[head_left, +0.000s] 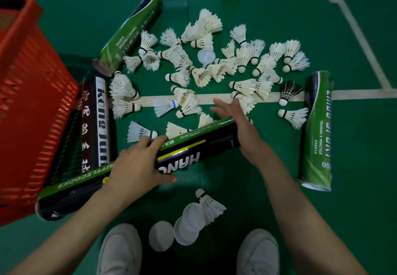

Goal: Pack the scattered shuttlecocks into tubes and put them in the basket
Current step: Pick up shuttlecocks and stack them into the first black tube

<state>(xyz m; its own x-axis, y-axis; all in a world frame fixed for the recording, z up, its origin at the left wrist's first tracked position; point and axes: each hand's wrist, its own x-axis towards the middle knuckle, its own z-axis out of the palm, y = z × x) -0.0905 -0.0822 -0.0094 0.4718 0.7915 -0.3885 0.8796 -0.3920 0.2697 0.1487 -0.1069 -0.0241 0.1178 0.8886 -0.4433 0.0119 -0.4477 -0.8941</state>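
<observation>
A long black and green tube [193, 148] lies slanted across the middle, held off the floor. My left hand [139, 163] grips it around its middle. My right hand [238, 128] rests at the tube's far end with the fingers spread over the opening; whether it holds anything there is hidden. Several white shuttlecocks [214, 68] lie scattered on the green floor beyond the tube, and one black shuttlecock [289, 92] lies at the right. The red basket [28, 94] stands at the left.
A dark tube [96, 122] lies beside the basket. Two green tubes lie on the floor, one at the upper left [131, 32], one at the right [318, 130]. Several clear caps [189, 223] and a single shuttlecock [209, 206] lie by my white shoes [257, 253].
</observation>
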